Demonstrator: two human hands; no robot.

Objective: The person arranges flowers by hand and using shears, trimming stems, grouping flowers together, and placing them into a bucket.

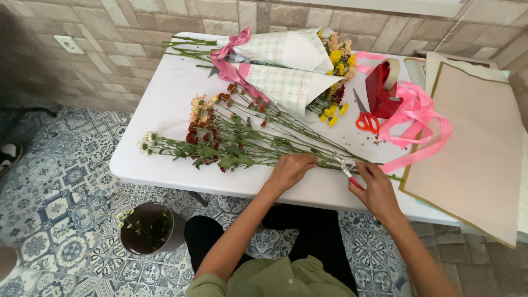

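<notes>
Hands work at the table's (165, 110) near edge. The left hand (290, 169) lies palm down on the loose flower stems (258, 148), fingers together and curled over them, pressing them to the white top. The right hand (377, 190) is clamped on red-handled pruning shears (348, 169); its fingers hide most of the handles, and the small blades at the stem ends are too blurred to tell whether they are apart. The stems run leftward along the near edge, their blooms toward the table's left end. Farther back lie red-handled scissors (365, 117), a red tape dispenser (382, 88) and tangled pink ribbon (418, 118). Brown paper sheets (473, 148) overhang the right edge, cut off by the frame. Two wrapped bouquets (286, 69) lie at the far edge. A dark bin (148, 228) stands on the floor below.
</notes>
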